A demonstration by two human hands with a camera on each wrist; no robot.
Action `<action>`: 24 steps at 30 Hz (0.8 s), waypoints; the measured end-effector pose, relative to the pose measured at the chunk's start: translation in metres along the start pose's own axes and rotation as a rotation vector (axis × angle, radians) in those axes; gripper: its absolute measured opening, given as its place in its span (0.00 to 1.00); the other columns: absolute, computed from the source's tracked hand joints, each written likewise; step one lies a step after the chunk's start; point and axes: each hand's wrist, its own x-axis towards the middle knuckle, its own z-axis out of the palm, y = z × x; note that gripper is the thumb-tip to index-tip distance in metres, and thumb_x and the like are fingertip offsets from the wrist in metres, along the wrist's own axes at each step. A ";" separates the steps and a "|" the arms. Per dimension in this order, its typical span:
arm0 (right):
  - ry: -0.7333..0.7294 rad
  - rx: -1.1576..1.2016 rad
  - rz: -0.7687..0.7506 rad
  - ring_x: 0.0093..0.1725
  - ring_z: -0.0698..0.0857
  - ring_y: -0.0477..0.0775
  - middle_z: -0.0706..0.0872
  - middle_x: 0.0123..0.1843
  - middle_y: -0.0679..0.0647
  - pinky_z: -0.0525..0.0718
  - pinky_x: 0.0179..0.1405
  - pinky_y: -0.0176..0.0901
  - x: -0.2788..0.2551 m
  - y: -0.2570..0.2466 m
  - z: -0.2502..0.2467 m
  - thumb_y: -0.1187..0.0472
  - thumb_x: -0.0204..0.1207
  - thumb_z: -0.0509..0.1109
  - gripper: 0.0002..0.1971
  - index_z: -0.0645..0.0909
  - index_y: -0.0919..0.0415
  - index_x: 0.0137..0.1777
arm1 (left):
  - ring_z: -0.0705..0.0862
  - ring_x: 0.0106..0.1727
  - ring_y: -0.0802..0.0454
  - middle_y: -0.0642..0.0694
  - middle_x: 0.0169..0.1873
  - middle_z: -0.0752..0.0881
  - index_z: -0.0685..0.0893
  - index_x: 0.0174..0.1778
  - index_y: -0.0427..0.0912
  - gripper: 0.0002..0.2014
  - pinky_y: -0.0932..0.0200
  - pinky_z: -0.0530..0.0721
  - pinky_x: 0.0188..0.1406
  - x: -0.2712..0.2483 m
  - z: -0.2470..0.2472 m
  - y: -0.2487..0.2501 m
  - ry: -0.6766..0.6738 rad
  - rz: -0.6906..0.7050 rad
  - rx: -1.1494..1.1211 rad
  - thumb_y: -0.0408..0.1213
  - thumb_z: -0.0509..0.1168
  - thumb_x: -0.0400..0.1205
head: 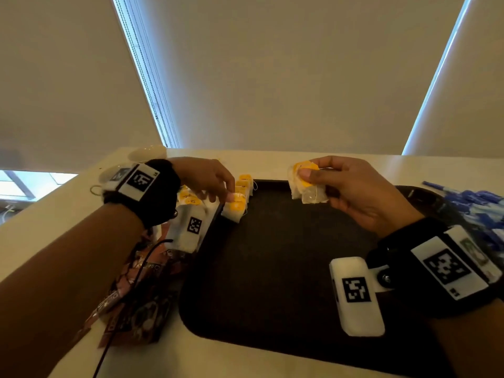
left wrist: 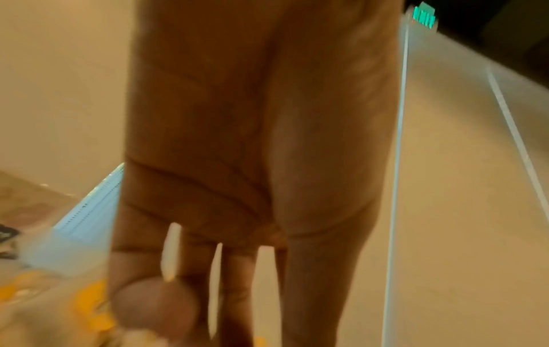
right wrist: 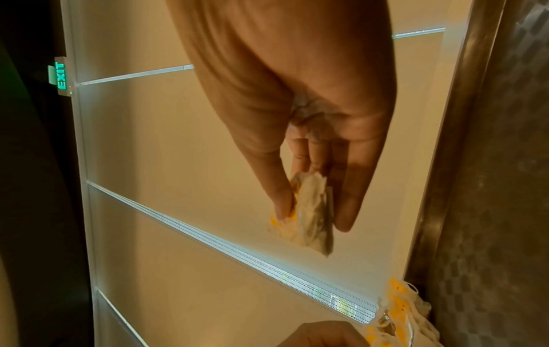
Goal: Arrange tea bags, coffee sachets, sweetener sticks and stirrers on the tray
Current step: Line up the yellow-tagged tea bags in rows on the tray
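Observation:
A dark tray (head: 272, 268) lies on a pale counter. A row of white tea bags with yellow tags (head: 240, 197) stands along its far left corner. My left hand (head: 212, 184) reaches down onto this row and its fingertips pinch the nearest tea bag (head: 236, 207); the left wrist view is blurred and shows the fingers (left wrist: 154, 302) beside yellow tags. My right hand (head: 341, 184) hovers above the tray's far edge. Between thumb and fingers it pinches a small stack of tea bags (head: 306, 184), also seen from the right wrist as tea bags (right wrist: 309, 216).
More tea bags (head: 191, 200) lie off the tray's left edge under my left wrist. Brown coffee sachets (head: 133, 304) are piled at the front left. Blue-and-white sticks (head: 474, 205) are heaped at the tray's right. Window blinds rise behind the counter.

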 end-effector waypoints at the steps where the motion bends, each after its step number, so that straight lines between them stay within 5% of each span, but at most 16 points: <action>1: -0.001 -0.001 -0.001 0.46 0.88 0.49 0.87 0.51 0.56 0.88 0.35 0.35 0.000 0.000 0.000 0.65 0.72 0.72 0.13 0.82 0.62 0.56 | 0.79 0.33 0.59 0.50 0.37 0.84 0.84 0.44 0.46 0.02 0.69 0.75 0.27 0.004 0.001 -0.003 0.017 -0.012 -0.009 0.39 0.68 0.80; 7: 0.000 0.005 0.002 0.46 0.89 0.49 0.88 0.52 0.56 0.88 0.35 0.36 0.002 -0.001 -0.002 0.65 0.72 0.72 0.14 0.82 0.62 0.58 | 0.78 0.29 0.59 0.50 0.33 0.85 0.87 0.48 0.37 0.08 0.70 0.75 0.24 0.024 0.008 -0.011 0.125 -0.010 -0.026 0.38 0.70 0.79; 12: -0.024 0.010 -0.001 0.45 0.89 0.48 0.89 0.51 0.57 0.88 0.35 0.36 0.004 0.002 -0.002 0.66 0.71 0.73 0.14 0.82 0.63 0.57 | 0.79 0.25 0.59 0.48 0.30 0.85 0.84 0.38 0.39 0.05 0.68 0.76 0.24 0.036 0.012 -0.014 0.226 -0.025 -0.015 0.35 0.73 0.76; 19: -0.043 -0.043 -0.011 0.50 0.88 0.50 0.87 0.53 0.55 0.89 0.37 0.38 0.005 0.004 -0.003 0.65 0.71 0.73 0.11 0.84 0.59 0.53 | 0.80 0.23 0.65 0.49 0.33 0.85 0.82 0.50 0.40 0.12 0.73 0.74 0.20 0.005 -0.007 0.010 0.499 0.123 -0.111 0.41 0.73 0.75; 24: -0.040 -0.033 -0.030 0.52 0.88 0.50 0.88 0.54 0.54 0.89 0.43 0.39 0.004 0.006 0.001 0.65 0.72 0.73 0.12 0.84 0.59 0.55 | 0.86 0.36 0.61 0.49 0.42 0.90 0.86 0.54 0.42 0.23 0.68 0.82 0.29 -0.047 -0.006 0.057 0.304 0.364 -0.357 0.55 0.66 0.70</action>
